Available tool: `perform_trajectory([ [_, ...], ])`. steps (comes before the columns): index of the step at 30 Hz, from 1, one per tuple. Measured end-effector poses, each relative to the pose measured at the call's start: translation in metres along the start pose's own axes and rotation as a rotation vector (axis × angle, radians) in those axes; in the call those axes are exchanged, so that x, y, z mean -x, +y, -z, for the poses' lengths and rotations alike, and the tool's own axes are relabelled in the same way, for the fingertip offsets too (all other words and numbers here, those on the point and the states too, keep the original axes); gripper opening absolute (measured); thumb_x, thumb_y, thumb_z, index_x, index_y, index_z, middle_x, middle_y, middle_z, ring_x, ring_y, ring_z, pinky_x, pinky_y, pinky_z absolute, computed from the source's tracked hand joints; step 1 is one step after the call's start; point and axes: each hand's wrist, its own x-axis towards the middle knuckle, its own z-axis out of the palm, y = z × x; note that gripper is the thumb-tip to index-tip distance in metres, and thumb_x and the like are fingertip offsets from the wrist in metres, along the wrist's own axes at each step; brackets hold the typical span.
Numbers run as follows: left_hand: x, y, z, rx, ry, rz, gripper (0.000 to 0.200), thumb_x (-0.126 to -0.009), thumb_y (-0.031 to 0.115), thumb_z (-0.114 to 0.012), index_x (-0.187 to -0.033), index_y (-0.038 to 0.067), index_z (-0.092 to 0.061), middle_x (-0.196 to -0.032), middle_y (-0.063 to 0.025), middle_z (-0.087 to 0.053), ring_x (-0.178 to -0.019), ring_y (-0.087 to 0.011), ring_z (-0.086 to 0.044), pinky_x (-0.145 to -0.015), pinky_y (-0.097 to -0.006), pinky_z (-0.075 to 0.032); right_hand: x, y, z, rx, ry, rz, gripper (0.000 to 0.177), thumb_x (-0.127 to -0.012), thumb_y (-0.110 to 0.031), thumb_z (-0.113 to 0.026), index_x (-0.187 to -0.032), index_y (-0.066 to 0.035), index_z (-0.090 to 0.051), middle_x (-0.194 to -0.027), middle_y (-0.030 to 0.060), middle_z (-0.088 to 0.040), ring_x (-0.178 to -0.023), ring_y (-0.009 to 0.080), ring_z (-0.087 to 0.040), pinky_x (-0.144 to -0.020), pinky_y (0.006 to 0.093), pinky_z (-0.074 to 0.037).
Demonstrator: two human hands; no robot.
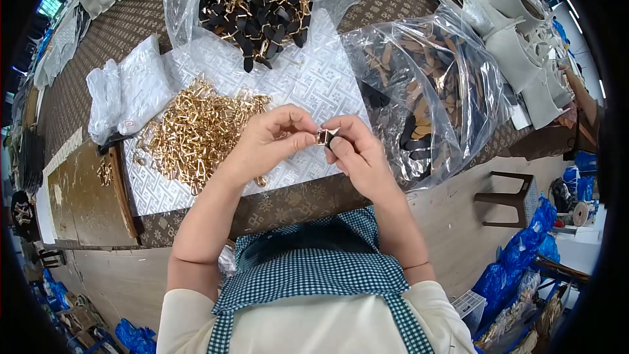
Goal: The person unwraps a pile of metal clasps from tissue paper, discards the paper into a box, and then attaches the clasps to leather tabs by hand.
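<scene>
My left hand (pixel 272 141) pinches a gold metal clasp (pixel 322 136) between thumb and fingertips, above the patterned white sheet. Closed around a small dark leather tab (pixel 331 140), my right hand (pixel 362 157) meets it from the other side. The tab and clasp touch; whether the tab runs through the metal is too small to tell. Beside my left hand lies a heap of loose gold clasps (pixel 196 131). Farther back, a plastic bag (pixel 187 0) holds black tabs with gold clasps (pixel 259 16). Right of my right hand, another clear bag (pixel 481 92) contains brown and black leather tabs (pixel 426 98).
Folded clear plastic bags (pixel 141 85) lie at the left, behind a worn wooden board (pixel 88 190) with a few gold pieces. Pale bag-like pieces (pixel 524 52) line the table's right side. A dark stool (pixel 508 200) stands on the floor at the right, near blue plastic bags (pixel 504 275).
</scene>
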Motion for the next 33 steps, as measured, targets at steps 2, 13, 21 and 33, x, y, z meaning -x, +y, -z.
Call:
perform_trajectory([
  [2,0.000,0.001,-0.002,-0.001,-0.020,0.001,0.015,-0.090,0.007,-0.069,-0.103,0.001,-0.065,-0.094,-0.0006,-0.066,-0.088,-0.0071,-0.062,-0.077,-0.0217,-0.050,-0.002,-0.006,-0.001,0.005,-0.011,-0.033,0.023,-0.097,-0.005,-0.050,-0.118,-0.001,-0.055,-0.078,0.0022,-0.059,-0.073,0.0075,-0.056,-0.067,0.0232,-0.046],
  [13,0.000,-0.004,0.001,0.000,-0.028,0.054,0.014,-0.089,0.010,-0.072,-0.095,-0.001,-0.066,-0.091,0.0005,-0.065,-0.082,-0.0049,-0.060,-0.071,-0.0203,-0.050,-0.001,0.003,-0.010,0.100,-0.026,0.082,0.029,-0.093,-0.005,-0.054,-0.123,-0.003,-0.055,-0.074,0.0019,-0.057,-0.069,0.0076,-0.055,-0.065,0.0236,-0.045],
  [21,0.000,0.006,0.000,-0.032,-0.013,0.192,0.007,-0.089,0.005,-0.064,-0.088,-0.002,-0.064,-0.076,-0.0009,-0.064,-0.070,-0.0064,-0.061,-0.064,-0.0218,-0.050,-0.001,0.009,-0.022,0.489,0.146,0.312,0.027,-0.082,-0.011,-0.073,-0.105,-0.005,-0.060,-0.081,0.0107,-0.067,-0.064,0.0207,-0.067,-0.059,0.0306,-0.052],
  [33,0.000,0.009,0.003,0.104,0.091,0.166,0.008,-0.094,0.006,-0.058,-0.088,0.001,-0.056,-0.087,-0.0071,-0.066,-0.080,-0.0125,-0.068,-0.069,-0.0232,-0.055,-0.008,0.014,-0.024,0.555,0.181,0.395,0.032,-0.083,-0.015,-0.069,-0.111,-0.002,-0.060,-0.086,0.0140,-0.067,-0.070,0.0276,-0.067,-0.061,0.0356,-0.053],
])
